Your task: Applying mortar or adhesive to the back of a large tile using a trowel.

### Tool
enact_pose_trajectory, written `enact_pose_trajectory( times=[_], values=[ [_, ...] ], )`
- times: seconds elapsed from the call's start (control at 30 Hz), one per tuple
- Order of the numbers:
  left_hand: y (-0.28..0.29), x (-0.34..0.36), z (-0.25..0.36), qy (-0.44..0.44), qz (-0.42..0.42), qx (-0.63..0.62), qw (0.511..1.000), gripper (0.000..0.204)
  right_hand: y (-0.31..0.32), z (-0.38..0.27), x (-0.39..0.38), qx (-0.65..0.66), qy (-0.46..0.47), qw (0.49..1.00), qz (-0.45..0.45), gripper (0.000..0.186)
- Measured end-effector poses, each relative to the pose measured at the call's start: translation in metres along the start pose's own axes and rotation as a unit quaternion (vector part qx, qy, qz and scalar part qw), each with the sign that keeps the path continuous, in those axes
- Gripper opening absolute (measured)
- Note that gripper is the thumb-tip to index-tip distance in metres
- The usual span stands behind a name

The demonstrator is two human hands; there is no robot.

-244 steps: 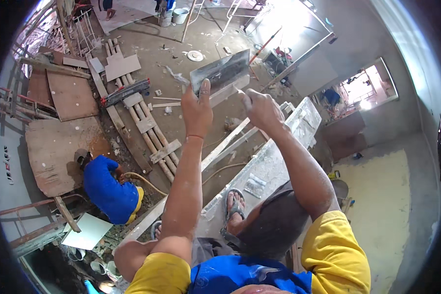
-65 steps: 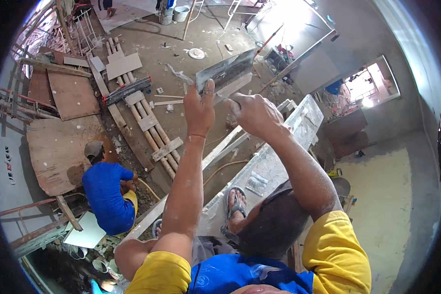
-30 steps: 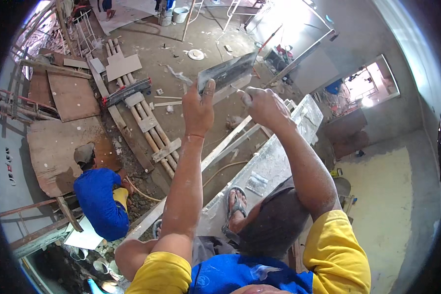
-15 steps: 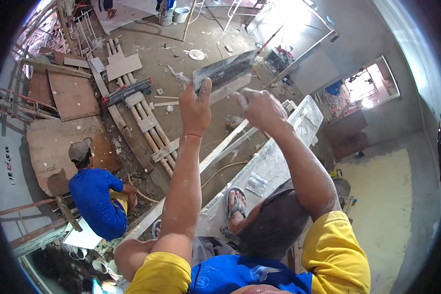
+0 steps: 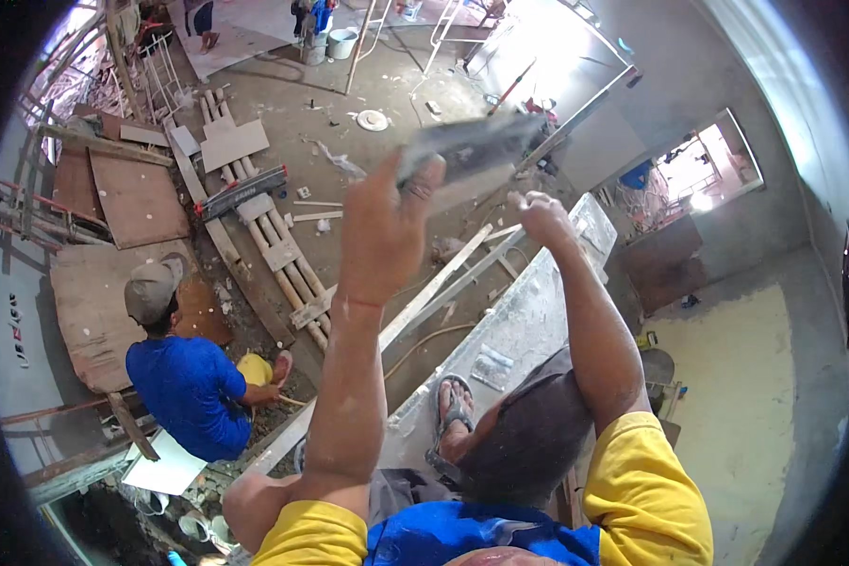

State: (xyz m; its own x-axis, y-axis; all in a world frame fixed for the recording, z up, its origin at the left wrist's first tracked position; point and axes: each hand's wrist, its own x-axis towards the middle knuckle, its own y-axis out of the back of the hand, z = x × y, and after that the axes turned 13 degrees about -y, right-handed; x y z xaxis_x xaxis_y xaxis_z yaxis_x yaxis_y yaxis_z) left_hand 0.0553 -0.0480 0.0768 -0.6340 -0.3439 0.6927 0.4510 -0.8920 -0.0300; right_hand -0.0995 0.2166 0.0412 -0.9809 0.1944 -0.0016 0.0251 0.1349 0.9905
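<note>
My left hand (image 5: 382, 226) is raised in front of me, closed on a flat rectangular plastering trowel (image 5: 481, 141) with a grey, smeared blade, blurred by motion. Below the blade's right end and a little apart from it, my right hand (image 5: 547, 217) has curled fingers; whether they hold something small I cannot make out. Both forearms rise from the lower edge, the right one dusted pale. Beneath my arms is a pale, plaster-crusted plank (image 5: 585, 236), with my sandalled foot on it beside a small flat pale object (image 5: 491, 368).
At lower left a co-worker (image 5: 184, 396) in blue and a cap crouches by plywood sheets (image 5: 90, 302) and a hose. Bamboo poles (image 5: 288, 274) lie on the debris-strewn floor (image 5: 349, 226). Buckets (image 5: 343, 43), ladders and other people are at the back; a window opening (image 5: 703, 170) is right.
My left hand and the trowel have swung up and to the right, now blurred and larger. My right hand has moved rightward, away from the trowel. The co-worker has shifted slightly.
</note>
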Motion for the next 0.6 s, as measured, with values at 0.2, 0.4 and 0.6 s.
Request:
enact_pose_trajectory(
  times=[0.2, 0.4, 0.6],
  values=[
    [-0.017, 0.007, 0.056, -0.014, -0.124, -0.06, 0.99, 0.027, -0.06, 0.084, 0.084, 0.107, 0.214, 0.971, -0.004, 0.048],
    [-0.007, 0.0, 0.054, -0.023, -0.097, -0.108, 0.989, 0.027, -0.071, 0.036, 0.053, 0.108, 0.26, 0.956, -0.083, 0.064],
    [-0.007, 0.001, 0.048, -0.021, -0.08, -0.091, 0.992, 0.031, -0.066, 0.027, 0.042, 0.073, 0.27, 0.96, -0.02, 0.052]
  ],
)
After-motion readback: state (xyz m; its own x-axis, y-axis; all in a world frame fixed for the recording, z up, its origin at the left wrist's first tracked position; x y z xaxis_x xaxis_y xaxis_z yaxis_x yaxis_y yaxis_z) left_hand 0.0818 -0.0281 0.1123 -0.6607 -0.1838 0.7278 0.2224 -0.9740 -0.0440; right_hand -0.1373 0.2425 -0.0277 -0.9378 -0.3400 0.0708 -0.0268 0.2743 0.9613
